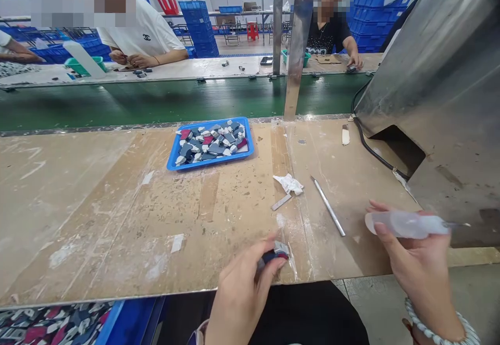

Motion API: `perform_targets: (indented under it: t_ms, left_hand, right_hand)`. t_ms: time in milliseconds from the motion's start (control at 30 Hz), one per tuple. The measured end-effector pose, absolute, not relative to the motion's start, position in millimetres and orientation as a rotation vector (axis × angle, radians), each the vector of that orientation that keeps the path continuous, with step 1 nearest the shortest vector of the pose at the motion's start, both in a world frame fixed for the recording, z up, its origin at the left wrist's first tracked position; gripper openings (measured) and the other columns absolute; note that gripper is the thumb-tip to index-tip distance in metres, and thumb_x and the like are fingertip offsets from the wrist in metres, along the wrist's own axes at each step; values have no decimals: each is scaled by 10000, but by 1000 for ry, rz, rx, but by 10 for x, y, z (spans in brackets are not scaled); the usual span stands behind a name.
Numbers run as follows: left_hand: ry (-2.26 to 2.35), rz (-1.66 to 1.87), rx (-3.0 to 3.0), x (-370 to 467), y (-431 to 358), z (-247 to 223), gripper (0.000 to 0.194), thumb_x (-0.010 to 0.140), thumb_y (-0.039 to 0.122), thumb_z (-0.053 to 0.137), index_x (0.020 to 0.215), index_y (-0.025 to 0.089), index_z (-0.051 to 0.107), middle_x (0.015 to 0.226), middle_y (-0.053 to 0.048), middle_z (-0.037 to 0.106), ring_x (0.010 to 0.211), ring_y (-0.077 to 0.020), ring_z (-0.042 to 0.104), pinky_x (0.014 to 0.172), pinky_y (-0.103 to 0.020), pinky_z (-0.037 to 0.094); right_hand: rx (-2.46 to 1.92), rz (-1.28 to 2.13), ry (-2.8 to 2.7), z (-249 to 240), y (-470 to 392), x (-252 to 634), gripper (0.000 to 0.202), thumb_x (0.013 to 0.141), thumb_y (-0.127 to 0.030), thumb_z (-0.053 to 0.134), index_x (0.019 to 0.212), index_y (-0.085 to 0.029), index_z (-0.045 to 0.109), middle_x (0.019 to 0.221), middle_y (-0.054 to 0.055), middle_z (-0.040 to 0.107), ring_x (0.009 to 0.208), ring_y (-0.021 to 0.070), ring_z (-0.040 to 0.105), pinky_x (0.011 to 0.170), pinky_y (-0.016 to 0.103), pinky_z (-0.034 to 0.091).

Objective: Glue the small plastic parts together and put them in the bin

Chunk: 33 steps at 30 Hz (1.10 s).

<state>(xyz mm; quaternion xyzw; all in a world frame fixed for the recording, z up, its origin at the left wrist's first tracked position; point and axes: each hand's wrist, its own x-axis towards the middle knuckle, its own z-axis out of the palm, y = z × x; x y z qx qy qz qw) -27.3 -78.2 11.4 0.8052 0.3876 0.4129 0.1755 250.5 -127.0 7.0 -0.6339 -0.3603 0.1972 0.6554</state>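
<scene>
My left hand (pixel 246 277) pinches a small dark blue, red and white piece (pixel 276 254) between thumb and fingers, low over the front edge of the worktable. In my right hand (pixel 420 251) lies a translucent white squeeze bottle (pixel 406 224), held sideways with its thin metal needle tip pointing right. Between the hands, a silver craft knife (pixel 328 207) rests on the table. Beyond my left hand are a crumpled white tissue (pixel 289 184) and a short flat grey metal strip (pixel 281 202).
A blue tray (pixel 211 163) of similar pieces stands toward the back. More pieces fill a blue crate (pixel 113 324) at lower left. A metal housing (pixel 441 105) with a black cable (pixel 371 149) bounds the right. Behind a green conveyor belt (pixel 156 100), other people sit working.
</scene>
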Motion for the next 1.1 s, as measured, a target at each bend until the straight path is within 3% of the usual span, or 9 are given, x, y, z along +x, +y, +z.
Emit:
perform_targets:
  t_ms: [133,267,467,633,733,900,1100]
  left_hand:
    - [1074,1250,2340,-230,-800,92,47,957,166,646,1001,176,632,1098,-51,735,1016,-134,727,880,-177,583]
    - [1064,1362,2415,-191,-827,120,108,903,74,702,975,154,698,1052,-37,750,961,-118,726,871,-187,569]
    - [1030,1409,2383,-176,-893,99,195,850,-17,720,976,131,728,1076,-47,767,984,-138,730,880,-225,581]
    - [1055,1449,2406,-181,-946,23,272,793,-80,742,986,111,747,1116,-67,767,1025,-162,735,912,-248,599]
    - [1007,1491,2419,-177,-933,8,272,790,-77,749,999,97,750,1124,-81,764,1023,-161,737,901,-246,606]
    - [942,1501,2464,-163,-905,33,250,794,-75,746,989,83,755,1122,-95,763,1039,-172,732,906,-264,609]
    - [975,1504,2484,-134,-925,2,307,741,-113,763,987,70,741,1111,-100,762,1029,-192,735,897,-291,621]
  right_hand:
    - [-1264,447,-858,109,-1348,2370,444,854,-407,792,1148,-251,498,999,82,724,876,236,683,749,367,537]
    - [-1095,668,-849,124,-1381,2240,362,937,-469,669,1243,-287,599,847,42,646,678,193,562,550,302,465]
    - [-1194,811,-817,190,-1299,2092,408,842,-486,768,1198,-304,688,926,71,630,719,211,561,614,349,487]
    - [-1008,974,-696,216,-1209,2011,345,824,-418,801,1129,-293,699,913,34,650,667,128,565,612,244,542]
    - [-921,1006,-537,164,-1216,2017,371,742,-367,863,1072,-251,740,960,52,689,767,149,634,681,225,590]
    - [-689,1064,-185,124,-1218,1998,486,647,-263,909,1099,-303,733,1041,3,692,686,96,604,578,153,573]
    - [-693,1020,-356,129,-1202,1896,486,683,-287,917,1131,-331,734,1242,23,684,782,110,628,504,132,510]
